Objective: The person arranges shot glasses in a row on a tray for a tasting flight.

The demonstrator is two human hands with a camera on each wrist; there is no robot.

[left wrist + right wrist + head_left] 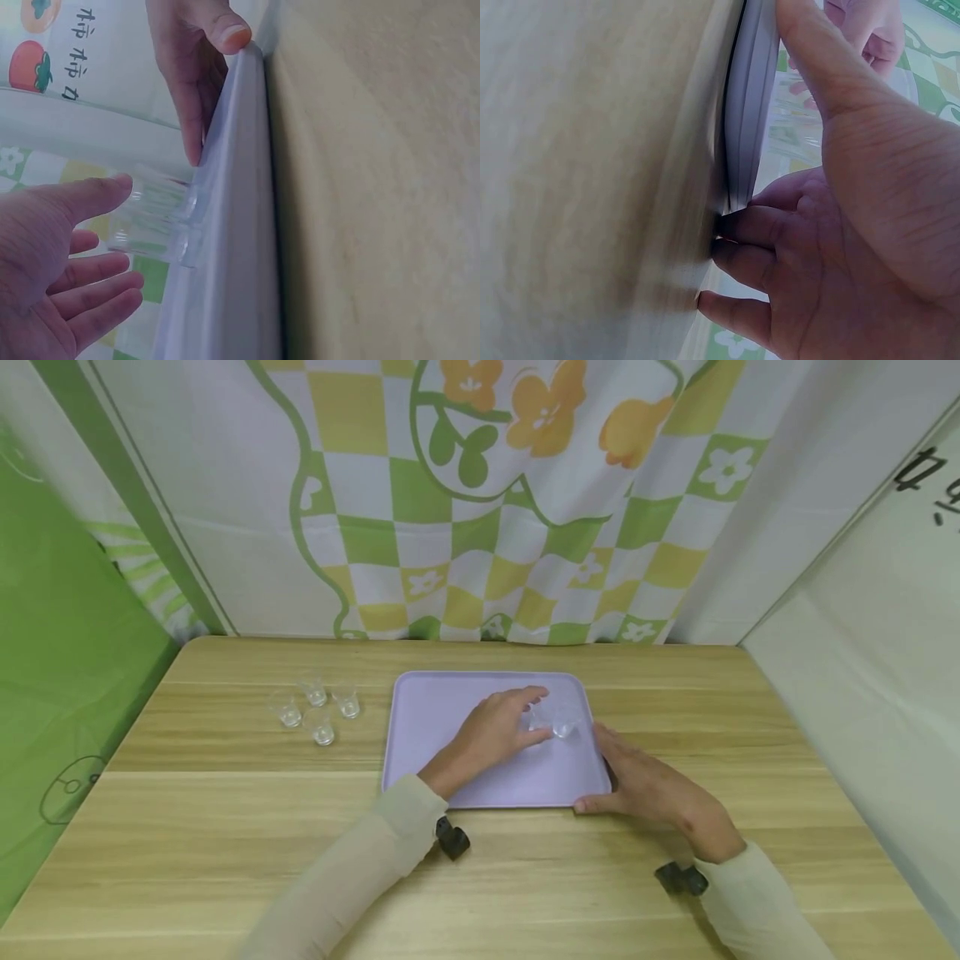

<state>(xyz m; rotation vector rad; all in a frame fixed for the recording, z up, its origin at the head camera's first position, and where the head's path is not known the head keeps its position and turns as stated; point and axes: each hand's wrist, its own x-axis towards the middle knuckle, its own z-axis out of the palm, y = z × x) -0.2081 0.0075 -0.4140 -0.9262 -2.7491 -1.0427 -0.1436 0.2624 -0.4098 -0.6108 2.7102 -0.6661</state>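
Observation:
A pale purple tray (pixel 427 735) lies on the table, with two small clear glasses (pixel 564 727) standing close together near its right side. My left hand (pixel 495 727) reaches over the tray beside these glasses, thumb and fingers spread apart. In the left wrist view its thumb is close to the rim of one glass (pixel 154 199); whether it touches cannot be told. With my right hand (pixel 652 781) I hold the tray's near right corner, thumb on the front edge and fingers along the right side. The right wrist view shows those fingers (pixel 750 262) bent against the tray's edge.
Several more small clear glasses (pixel 322 731) stand grouped on the wooden table (pixel 225 827), left of the tray. A patterned curtain (pixel 495 543) hangs behind the table's far edge. A white sheet (pixel 885 635) hangs at the right and green cloth (pixel 67 635) at the left.

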